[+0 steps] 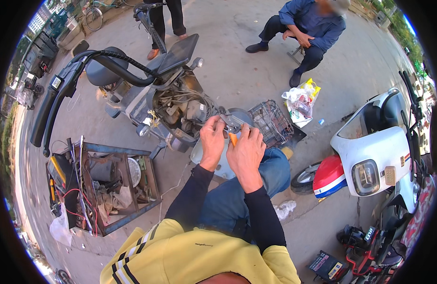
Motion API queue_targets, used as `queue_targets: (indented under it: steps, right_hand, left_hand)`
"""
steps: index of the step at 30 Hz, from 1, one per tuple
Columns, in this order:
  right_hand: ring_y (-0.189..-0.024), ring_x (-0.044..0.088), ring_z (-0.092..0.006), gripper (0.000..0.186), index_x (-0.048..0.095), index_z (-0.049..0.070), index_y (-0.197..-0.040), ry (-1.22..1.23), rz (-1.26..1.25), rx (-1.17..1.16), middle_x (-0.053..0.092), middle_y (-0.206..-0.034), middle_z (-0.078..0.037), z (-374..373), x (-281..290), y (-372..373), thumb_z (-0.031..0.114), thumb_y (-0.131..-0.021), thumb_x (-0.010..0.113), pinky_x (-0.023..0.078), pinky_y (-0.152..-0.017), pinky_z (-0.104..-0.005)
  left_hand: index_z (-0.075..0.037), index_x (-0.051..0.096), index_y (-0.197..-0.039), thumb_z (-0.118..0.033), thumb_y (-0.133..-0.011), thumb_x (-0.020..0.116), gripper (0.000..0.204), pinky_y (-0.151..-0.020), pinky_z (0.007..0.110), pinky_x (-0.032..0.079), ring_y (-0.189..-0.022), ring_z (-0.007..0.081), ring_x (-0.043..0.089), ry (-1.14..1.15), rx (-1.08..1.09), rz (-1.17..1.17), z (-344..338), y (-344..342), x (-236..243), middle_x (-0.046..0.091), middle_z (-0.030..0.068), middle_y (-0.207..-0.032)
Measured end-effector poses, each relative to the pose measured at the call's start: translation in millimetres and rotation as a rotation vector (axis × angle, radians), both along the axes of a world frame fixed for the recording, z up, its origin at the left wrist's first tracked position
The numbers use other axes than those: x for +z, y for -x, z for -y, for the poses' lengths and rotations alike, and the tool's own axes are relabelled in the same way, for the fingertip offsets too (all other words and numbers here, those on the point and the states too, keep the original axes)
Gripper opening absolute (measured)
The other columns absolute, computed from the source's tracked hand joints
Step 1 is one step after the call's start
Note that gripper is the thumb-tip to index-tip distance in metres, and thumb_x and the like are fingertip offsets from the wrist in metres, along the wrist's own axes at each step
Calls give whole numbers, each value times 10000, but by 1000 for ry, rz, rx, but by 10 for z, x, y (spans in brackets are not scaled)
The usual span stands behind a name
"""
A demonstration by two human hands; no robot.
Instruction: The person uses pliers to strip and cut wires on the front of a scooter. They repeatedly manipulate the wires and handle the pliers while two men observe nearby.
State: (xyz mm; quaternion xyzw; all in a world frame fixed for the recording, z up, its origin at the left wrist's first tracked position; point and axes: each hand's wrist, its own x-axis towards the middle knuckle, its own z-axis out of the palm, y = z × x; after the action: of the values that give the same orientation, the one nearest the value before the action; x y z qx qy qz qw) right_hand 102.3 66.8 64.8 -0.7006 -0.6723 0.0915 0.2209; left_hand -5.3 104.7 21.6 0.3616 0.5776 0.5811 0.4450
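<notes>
My left hand (211, 141) grips a small grey metal part (230, 122), with wires beside it, at the front of an opened electric scooter (173, 102) whose cables and inner parts are exposed. In my right hand (247, 154) is an orange-handled tool (233, 138), held at that same part; its tip is too small to make out. Both hands are close together above my bent knee. A cage-like basket (270, 123) holding tangled dark items lies just beyond them.
A metal toolbox cart (152, 189) stands left. A white scooter (379, 142) with a red fender is right, other vehicles below it. A plastic bag (299, 104) lies ahead. A seated person (315, 35) and a standing person's legs (159, 26) are at the back.
</notes>
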Motion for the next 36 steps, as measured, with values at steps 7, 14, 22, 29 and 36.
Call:
queue_targets:
  steps: [7, 14, 22, 29, 36]
  right_hand:
    - [-1179, 553, -377, 627, 524, -48, -1405, -27, 21, 61, 564, -1214, -182, -178, -52, 43, 199, -861, 715, 445, -929, -517]
    - [-1165, 539, -377, 632, 508, -52, -1408, -26, 33, 136, 559, -1217, -182, -236, -112, -10, 176, -851, 700, 437, -914, -524]
    - [-1111, 549, -379, 597, 518, -27, -1372, -55, 37, 194, 558, -1183, -174, -293, -83, -84, 189, -850, 712, 435, -862, -520]
    - [-1081, 595, -395, 521, 549, -22, -1317, -76, -14, 240, 585, -1132, -188, -340, -130, -144, 173, -861, 711, 478, -853, -520]
    - [-887, 701, -441, 417, 608, 10, -1227, 20, -85, 321, 661, -1006, -205, -500, -120, -337, 124, -836, 697, 551, -772, -560]
  left_hand:
    - [54, 681, -1072, -104, -1032, 605, 180, -583, 257, 443, -630, 73, 553, 0, 4, 60, 3, 7, 2, 634, 9, -805]
    - [40, 677, -1059, -90, -1039, 589, 158, -585, 255, 440, -634, 67, 545, -17, -12, 14, -4, 20, 0, 631, 0, -788]
    - [34, 672, -1044, -87, -1039, 586, 148, -593, 251, 434, -643, 59, 528, -18, -19, -17, -5, 28, 7, 634, -1, -783]
    - [43, 674, -1049, -106, -1041, 574, 180, -597, 280, 468, -630, 83, 556, -39, -18, -32, -3, 19, 14, 662, 31, -757]
    - [44, 673, -1140, -86, -1045, 573, 189, -616, 247, 446, -674, 63, 537, -21, -40, -20, -3, 15, 77, 680, 23, -817]
